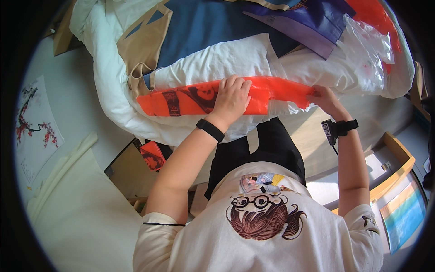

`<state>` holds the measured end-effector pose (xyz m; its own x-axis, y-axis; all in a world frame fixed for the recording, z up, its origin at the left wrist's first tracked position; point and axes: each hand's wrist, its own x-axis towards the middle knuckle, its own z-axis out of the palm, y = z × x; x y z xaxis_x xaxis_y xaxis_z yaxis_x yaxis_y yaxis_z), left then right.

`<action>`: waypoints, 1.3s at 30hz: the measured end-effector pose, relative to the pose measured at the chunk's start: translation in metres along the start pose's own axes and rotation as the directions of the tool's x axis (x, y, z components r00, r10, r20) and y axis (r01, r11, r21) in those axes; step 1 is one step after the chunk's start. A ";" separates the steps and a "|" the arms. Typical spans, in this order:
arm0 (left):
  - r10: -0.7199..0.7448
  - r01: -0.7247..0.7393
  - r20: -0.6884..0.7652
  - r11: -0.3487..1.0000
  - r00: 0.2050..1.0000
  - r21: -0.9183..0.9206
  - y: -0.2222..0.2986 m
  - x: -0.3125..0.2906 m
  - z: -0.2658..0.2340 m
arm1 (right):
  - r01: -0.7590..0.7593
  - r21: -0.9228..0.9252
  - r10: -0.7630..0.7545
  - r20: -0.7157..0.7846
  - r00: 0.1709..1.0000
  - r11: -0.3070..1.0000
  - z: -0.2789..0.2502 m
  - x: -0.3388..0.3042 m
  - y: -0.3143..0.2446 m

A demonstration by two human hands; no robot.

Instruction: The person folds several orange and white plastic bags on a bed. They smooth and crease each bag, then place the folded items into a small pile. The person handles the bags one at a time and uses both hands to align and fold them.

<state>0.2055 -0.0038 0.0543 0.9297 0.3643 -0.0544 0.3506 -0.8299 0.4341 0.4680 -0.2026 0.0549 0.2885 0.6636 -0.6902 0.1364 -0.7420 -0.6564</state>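
A red plastic bag [253,97] with dark printing lies folded into a long flat strip on the white bedding [217,56], close in front of me. My left hand [230,99] is over the middle of the strip, its bent fingers closed on the far edge. At the strip's right end, my right hand [327,100] pinches the narrower part, which is slightly crumpled there. The thumb of my left hand is mostly hidden.
Beyond the strip lie a blue and tan bag [199,27], a purple bag [312,22] and crinkled clear plastic [367,50]. Another red bag [376,18] sits at the far right. A wooden drawer [398,152] stands low at the right, and a small red package [152,155] at lower left.
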 end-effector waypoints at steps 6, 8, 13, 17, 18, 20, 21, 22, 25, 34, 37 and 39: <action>0.058 -0.061 -0.033 0.991 0.998 -0.121 0.005 -0.021 -0.025 | -0.056 0.140 0.045 0.082 0.996 0.989 0.010 -0.020 -0.051; 0.083 -0.092 -0.068 0.985 0.994 -0.144 0.010 -0.031 -0.035 | -0.056 0.154 0.034 0.142 0.989 0.987 0.018 -0.020 -0.070; 0.117 -0.131 -0.085 0.974 0.990 -0.185 0.023 -0.050 -0.052 | -0.063 0.372 0.004 0.158 0.987 0.926 0.073 0.008 -0.095; 0.119 -0.141 -0.110 0.966 0.987 -0.215 0.026 -0.053 -0.053 | -0.035 0.322 -0.029 0.190 0.981 0.946 0.124 0.041 -0.098; 0.119 -0.140 -0.111 0.968 0.987 -0.208 0.025 -0.052 -0.052 | -0.094 0.262 0.041 0.203 0.978 0.961 0.131 0.045 -0.099; 0.117 -0.138 -0.112 0.969 0.987 -0.204 0.023 -0.048 -0.048 | -0.029 0.160 -0.012 0.247 0.969 0.987 0.134 0.047 -0.101; 0.117 -0.139 -0.113 0.969 0.987 -0.207 0.021 -0.046 -0.046 | -0.052 0.071 0.032 0.258 0.965 0.996 0.132 0.046 -0.103; 0.115 -0.136 -0.112 0.968 0.987 -0.210 0.020 -0.044 -0.044 | -0.069 0.184 0.006 0.325 0.946 0.980 0.128 0.043 -0.104; 0.096 -0.113 -0.089 0.971 0.991 -0.209 0.015 -0.037 -0.039 | -0.165 0.491 -0.072 0.429 0.901 0.856 0.112 0.034 -0.106; 0.057 -0.078 -0.094 0.969 0.994 -0.236 0.008 -0.031 -0.035 | -0.044 0.170 0.036 0.049 0.998 0.984 0.067 0.031 -0.031; 0.046 -0.065 -0.084 0.969 0.995 -0.240 0.007 -0.030 -0.035 | 0.000 0.217 -0.021 0.093 0.995 0.976 0.080 0.037 -0.020; 0.043 -0.065 -0.098 0.968 0.994 -0.242 0.006 -0.028 -0.035 | 0.033 0.264 -0.047 0.046 0.998 0.964 0.085 0.043 -0.020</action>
<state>0.1775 -0.0039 0.0897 0.9282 0.3684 0.0526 0.2512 -0.7246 0.6417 0.3972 -0.1513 0.0123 0.2378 0.7013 -0.6720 -0.1092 -0.6682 -0.7359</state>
